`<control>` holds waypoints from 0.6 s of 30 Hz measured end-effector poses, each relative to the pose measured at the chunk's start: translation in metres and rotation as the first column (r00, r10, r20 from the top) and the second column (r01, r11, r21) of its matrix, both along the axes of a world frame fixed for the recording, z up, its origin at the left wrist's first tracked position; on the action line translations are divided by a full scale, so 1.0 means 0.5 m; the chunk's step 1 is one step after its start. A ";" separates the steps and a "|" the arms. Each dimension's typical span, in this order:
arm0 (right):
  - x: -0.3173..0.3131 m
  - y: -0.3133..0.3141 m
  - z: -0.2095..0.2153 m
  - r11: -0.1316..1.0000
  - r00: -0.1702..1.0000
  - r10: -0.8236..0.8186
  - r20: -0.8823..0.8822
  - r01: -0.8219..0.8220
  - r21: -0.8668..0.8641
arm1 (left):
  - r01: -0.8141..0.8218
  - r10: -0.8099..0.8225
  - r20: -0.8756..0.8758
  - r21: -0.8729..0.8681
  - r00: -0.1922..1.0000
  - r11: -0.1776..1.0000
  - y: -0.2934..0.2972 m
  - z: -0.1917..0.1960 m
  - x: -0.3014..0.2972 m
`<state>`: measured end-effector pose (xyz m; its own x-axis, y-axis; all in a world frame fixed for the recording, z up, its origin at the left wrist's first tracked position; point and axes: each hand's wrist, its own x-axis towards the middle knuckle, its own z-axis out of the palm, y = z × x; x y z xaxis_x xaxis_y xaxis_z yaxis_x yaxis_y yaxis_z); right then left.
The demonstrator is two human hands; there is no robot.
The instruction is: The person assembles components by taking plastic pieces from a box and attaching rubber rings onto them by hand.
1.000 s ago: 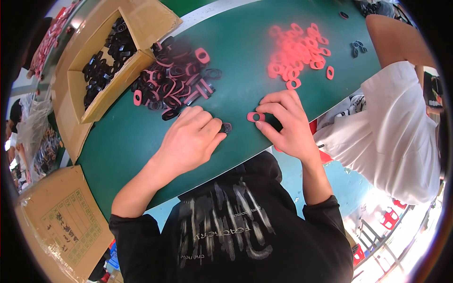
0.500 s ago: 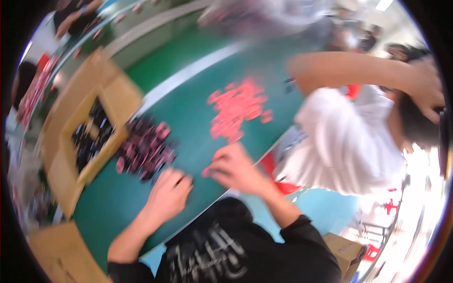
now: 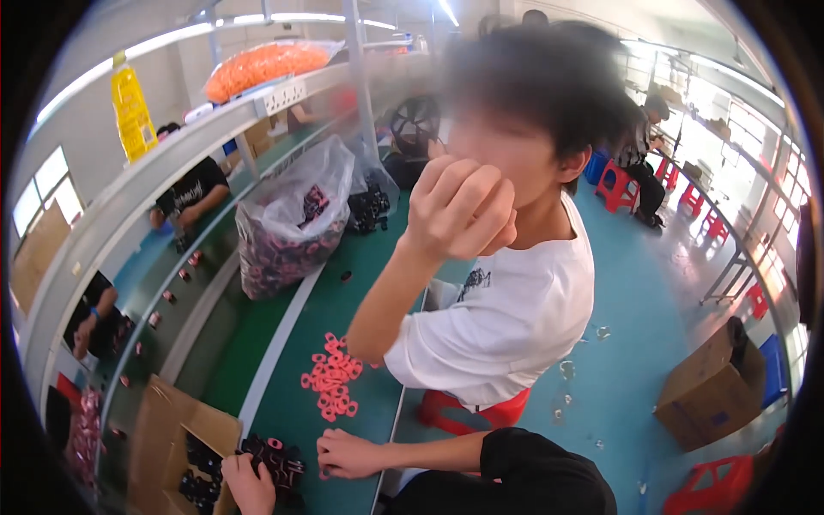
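Note:
My left hand (image 3: pixel 250 486) is at the bottom of the view, between the cardboard box and a pile of dark pieces. Its fingers are bent closed, their tips hidden, so what they hold cannot be made out. The dark pile (image 3: pixel 279 463) has some pink-ringed pieces in it. Beside the pile, my right hand (image 3: pixel 352 453) rests low over the green table with fingers pinched on something small. Farther up the table lies a loose heap of flat pink ring-shaped pieces (image 3: pixel 331 378). The open cardboard box (image 3: pixel 163 429) holds black parts (image 3: pixel 202 472).
A co-worker in a white shirt (image 3: pixel 506 318) sits close on the right, one elbow over the table near the pink heap. A clear bag of dark pieces (image 3: pixel 287 249) stands at the back. Behind runs a conveyor (image 3: pixel 202 309). A carton (image 3: pixel 708 395) stands on the floor.
The view has tilted up and swung, so my hands now sit lower in it. My left hand has moved toward the box. The co-worker's raised hand and upper body now show.

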<state>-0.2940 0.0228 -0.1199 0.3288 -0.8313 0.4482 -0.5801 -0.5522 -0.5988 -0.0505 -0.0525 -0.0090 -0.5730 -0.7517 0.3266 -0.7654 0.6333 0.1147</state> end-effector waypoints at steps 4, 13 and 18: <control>0.011 0.005 0.008 1.000 1.000 0.004 0.001 -0.004 -0.004 | -0.037 0.036 0.037 0.025 0.999 0.999 -0.035 0.021 0.049; 0.000 0.025 0.005 1.000 1.000 -0.002 -0.005 0.002 0.015 | -0.415 0.384 0.163 0.273 0.909 0.868 -0.170 -0.063 0.275; -0.014 0.001 0.011 0.999 0.999 -0.035 -0.031 0.034 -0.037 | -0.350 0.354 0.046 0.307 0.934 0.885 -0.262 -0.150 0.363</control>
<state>-0.3009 0.0231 -0.1146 0.3146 -0.8256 0.4684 -0.6177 -0.5527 -0.5594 0.1308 -0.1833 -0.0840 -0.2501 -0.9668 0.0527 -0.9290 0.2549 0.2682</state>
